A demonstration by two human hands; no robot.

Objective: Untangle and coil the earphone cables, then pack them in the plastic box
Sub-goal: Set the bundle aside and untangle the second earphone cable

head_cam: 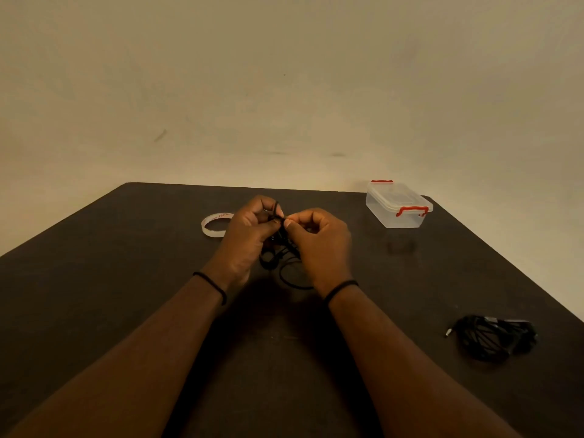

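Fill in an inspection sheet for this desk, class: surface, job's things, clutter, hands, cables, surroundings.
Surface: dark table, bare in front.
Job's things: clear plastic box with red clips, lid on, far right; black earphone cable held at the centre.
Clutter: tape roll lying far left.
Hands: left hand and right hand both pinch the earphone cable, raised above the table.
Cables: second black cable bundle near right edge, untouched; loops hang below the hands.
Surroundings: plain wall behind; nothing else seen.
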